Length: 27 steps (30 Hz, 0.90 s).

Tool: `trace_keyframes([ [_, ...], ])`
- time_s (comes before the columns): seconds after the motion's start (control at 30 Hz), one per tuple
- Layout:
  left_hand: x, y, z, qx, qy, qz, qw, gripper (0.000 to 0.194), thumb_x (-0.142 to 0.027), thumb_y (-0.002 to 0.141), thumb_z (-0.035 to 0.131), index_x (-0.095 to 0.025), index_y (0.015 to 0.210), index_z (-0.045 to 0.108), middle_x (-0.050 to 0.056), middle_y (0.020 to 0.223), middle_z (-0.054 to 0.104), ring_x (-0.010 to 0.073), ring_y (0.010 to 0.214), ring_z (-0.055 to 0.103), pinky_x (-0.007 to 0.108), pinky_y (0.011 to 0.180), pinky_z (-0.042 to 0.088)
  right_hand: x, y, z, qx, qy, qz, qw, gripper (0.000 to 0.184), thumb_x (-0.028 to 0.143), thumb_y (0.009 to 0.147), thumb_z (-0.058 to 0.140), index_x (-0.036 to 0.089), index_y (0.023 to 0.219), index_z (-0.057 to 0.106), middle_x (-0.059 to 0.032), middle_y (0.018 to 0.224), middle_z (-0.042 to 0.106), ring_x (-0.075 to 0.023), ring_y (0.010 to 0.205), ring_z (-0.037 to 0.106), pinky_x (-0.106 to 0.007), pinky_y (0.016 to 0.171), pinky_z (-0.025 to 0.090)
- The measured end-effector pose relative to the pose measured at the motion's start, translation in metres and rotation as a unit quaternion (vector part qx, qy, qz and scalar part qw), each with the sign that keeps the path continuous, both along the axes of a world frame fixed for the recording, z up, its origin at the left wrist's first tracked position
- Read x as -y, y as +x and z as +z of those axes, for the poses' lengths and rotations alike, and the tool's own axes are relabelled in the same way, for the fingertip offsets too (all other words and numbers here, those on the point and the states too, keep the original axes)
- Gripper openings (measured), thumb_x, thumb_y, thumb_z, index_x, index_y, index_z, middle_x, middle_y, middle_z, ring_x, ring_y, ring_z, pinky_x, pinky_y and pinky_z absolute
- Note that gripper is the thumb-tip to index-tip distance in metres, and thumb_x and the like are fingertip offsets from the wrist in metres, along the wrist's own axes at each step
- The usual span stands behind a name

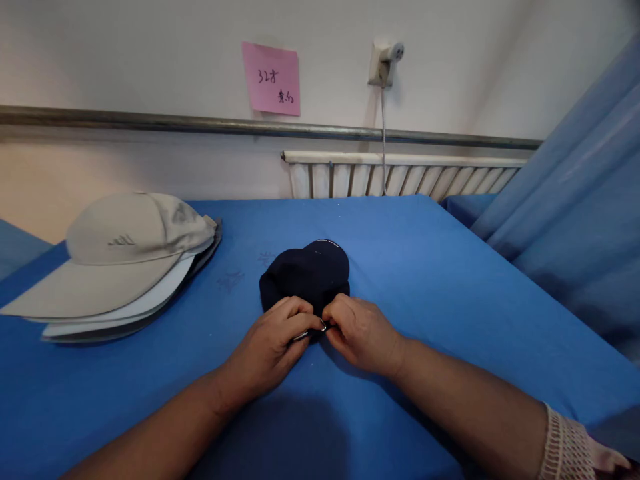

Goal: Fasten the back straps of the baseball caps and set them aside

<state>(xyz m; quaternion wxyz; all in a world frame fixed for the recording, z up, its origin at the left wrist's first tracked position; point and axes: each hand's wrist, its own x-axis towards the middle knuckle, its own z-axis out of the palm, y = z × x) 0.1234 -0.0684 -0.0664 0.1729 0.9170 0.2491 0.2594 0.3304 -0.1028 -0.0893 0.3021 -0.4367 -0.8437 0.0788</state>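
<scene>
At the left of the blue-covered table (pixel 425 267) lies a stack of caps: a beige cap (pixel 117 227) with a small dark mark on its front sits on top, and a pale brim (pixel 170 291) and a darker one (pixel 155 325) show beneath it; the brims point toward the table's left edge. Right of the stack, a pink note (pixel 271 79) with handwriting is on the wall beyond the table's far edge, just above a metal rail (pixel 210 125). The left hand (pixel 277 333) has its fingers bent and closed on the near side of a dark cap (pixel 303 273), beside a small shiny metal piece (pixel 301 336). This cap rests midway between the table's side edges, well apart from the stack, its brim toward the far edge. The right hand (pixel 363 330), fingers curled in, pinches the same near part, its fingertips close to the left hand's. Past the far edge, a cord (pixel 383 133) hangs from a wall socket (pixel 376 63) in front of a white radiator (pixel 405 160). A knitted cuff (pixel 567 440) circles the right forearm, and beyond the table's right edge hangs a blue curtain (pixel 590 173).
</scene>
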Motion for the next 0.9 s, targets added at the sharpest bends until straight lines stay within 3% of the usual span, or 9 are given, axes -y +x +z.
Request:
trace_keyframes([
  [0.17, -0.001, -0.001, -0.004, 0.046, -0.029, 0.019, 0.998, 0.013, -0.010, 0.090, 0.050, -0.021, 0.094, 0.056, 0.003, 0.094, 0.061, 0.0160, 0.086, 0.059, 0.030, 0.076, 0.051, 0.000, 0.001, -0.001, -0.019, 0.019, -0.013, 1.000, 0.009, 0.015, 0.090, 0.047, 0.019, 0.094, 0.054, -0.0037, 0.083, 0.060, -0.0157, 0.069, 0.052, -0.028, 0.063, 0.040],
  [0.3, -0.001, -0.002, -0.008, 0.049, -0.012, 0.026, 0.998, 0.014, -0.008, 0.088, 0.050, -0.021, 0.091, 0.054, 0.003, 0.094, 0.062, 0.0164, 0.086, 0.059, 0.031, 0.076, 0.050, -0.001, 0.002, 0.001, -0.009, 0.028, 0.007, 1.000, 0.014, 0.013, 0.089, 0.046, 0.018, 0.098, 0.056, -0.0044, 0.087, 0.061, -0.0162, 0.073, 0.054, -0.029, 0.066, 0.042],
  [0.6, 0.000, -0.002, -0.010, 0.072, 0.039, 0.037, 0.996, 0.016, -0.006, 0.085, 0.055, -0.020, 0.088, 0.050, 0.004, 0.093, 0.063, 0.0167, 0.084, 0.061, 0.031, 0.073, 0.050, 0.000, -0.002, 0.002, -0.011, 0.024, 0.013, 1.000, 0.011, 0.012, 0.087, 0.045, 0.019, 0.081, 0.052, -0.0031, 0.078, 0.058, -0.0151, 0.067, 0.051, -0.028, 0.062, 0.040],
  [0.7, 0.000, -0.003, -0.010, 0.071, 0.050, 0.041, 0.995, 0.015, -0.006, 0.085, 0.056, -0.020, 0.088, 0.051, 0.004, 0.093, 0.064, 0.0167, 0.084, 0.061, 0.031, 0.073, 0.050, 0.001, -0.003, 0.001, -0.053, -0.001, 0.002, 0.999, 0.009, 0.015, 0.088, 0.047, 0.018, 0.094, 0.054, -0.0024, 0.081, 0.059, -0.0140, 0.066, 0.051, -0.027, 0.063, 0.041],
  [0.8, -0.001, -0.005, -0.011, 0.062, 0.048, 0.038, 0.996, 0.015, -0.006, 0.085, 0.056, -0.020, 0.088, 0.052, 0.004, 0.093, 0.064, 0.0170, 0.086, 0.061, 0.031, 0.075, 0.050, 0.001, -0.003, 0.002, -0.071, -0.034, 0.010, 0.997, 0.023, 0.016, 0.089, 0.049, 0.018, 0.112, 0.052, -0.0017, 0.084, 0.060, -0.0137, 0.067, 0.053, -0.027, 0.065, 0.043],
  [0.9, 0.000, -0.005, -0.011, 0.056, 0.048, 0.033, 0.997, 0.016, -0.004, 0.085, 0.055, -0.020, 0.088, 0.052, 0.005, 0.094, 0.063, 0.0169, 0.087, 0.061, 0.031, 0.076, 0.050, 0.000, -0.002, 0.003, -0.063, -0.047, 0.028, 0.997, 0.023, 0.016, 0.089, 0.049, 0.019, 0.111, 0.054, -0.0015, 0.083, 0.060, -0.0145, 0.071, 0.054, -0.027, 0.065, 0.042],
])
